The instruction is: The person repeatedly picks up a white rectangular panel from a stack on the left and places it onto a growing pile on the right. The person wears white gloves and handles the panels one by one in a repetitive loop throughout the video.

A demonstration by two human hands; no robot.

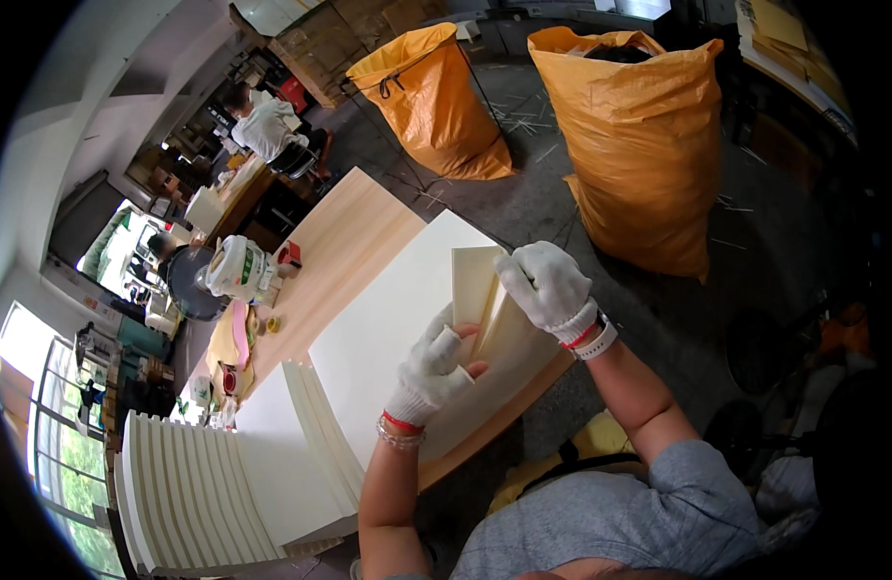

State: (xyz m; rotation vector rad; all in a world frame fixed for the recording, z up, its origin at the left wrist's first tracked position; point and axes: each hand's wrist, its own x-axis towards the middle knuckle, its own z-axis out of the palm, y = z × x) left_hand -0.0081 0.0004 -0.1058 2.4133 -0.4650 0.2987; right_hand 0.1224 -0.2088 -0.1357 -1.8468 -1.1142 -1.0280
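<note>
A pale cream folded card piece (471, 280), with a glossy yellowish crease or strip down its right side, is tilted up over a large white sheet (383, 314) on the table. My left hand (431, 372), in a white knit glove with bare fingertips, holds its lower left edge. Closed on its upper right corner, my gloved right hand (547, 287) hides that corner with its fingers. The white sheet lies flat beneath both hands.
Stacked white boards (190, 483) with stepped edges stand at lower left. On the wooden table (354, 227) are a white plastic jug (238, 268), a red tape dispenser (288, 255) and small rolls. Two orange sacks (431, 106) (639, 145) stand on the floor beyond. Another person (267, 126) sits far left.
</note>
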